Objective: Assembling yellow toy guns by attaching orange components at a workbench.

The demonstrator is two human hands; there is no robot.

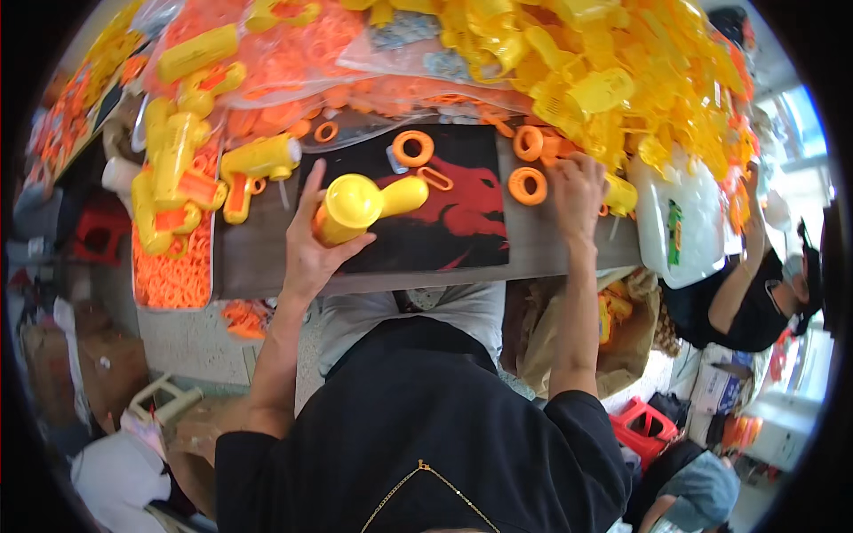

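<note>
Left hand point(306, 247): fingers and thumb wrapped around the body of a yellow toy hair dryer point(360, 210), held above the left part of a black-and-red mat point(462, 253), handle pointing right. Right hand point(577, 195): over the right part of the table point(546, 244), fingertips down among orange parts point(553, 144) beside the yellow heap point(586, 80). Cannot tell whether those fingers are closed on a part or merely touching one.

Progress, as judged: this dryer looks partly built. Its yellow body and handle are together; no orange shows on the side facing up (the underside is hidden, so a piece there would be missed). On the far left, a stack of yellow dryers point(173, 160) carries orange on several handles and appears further along. Another dryer point(258, 158), with an orange handle piece, lies just right of that stack.

Left over: an orange ring point(398, 148) and an orange loop point(426, 172) lie loose at the far side of the mat; a second ring point(514, 185) sits right of it. Small orange pieces point(173, 275) fill the tray point(173, 308) at left. Judging by the heap, much of the batch remains.
</note>
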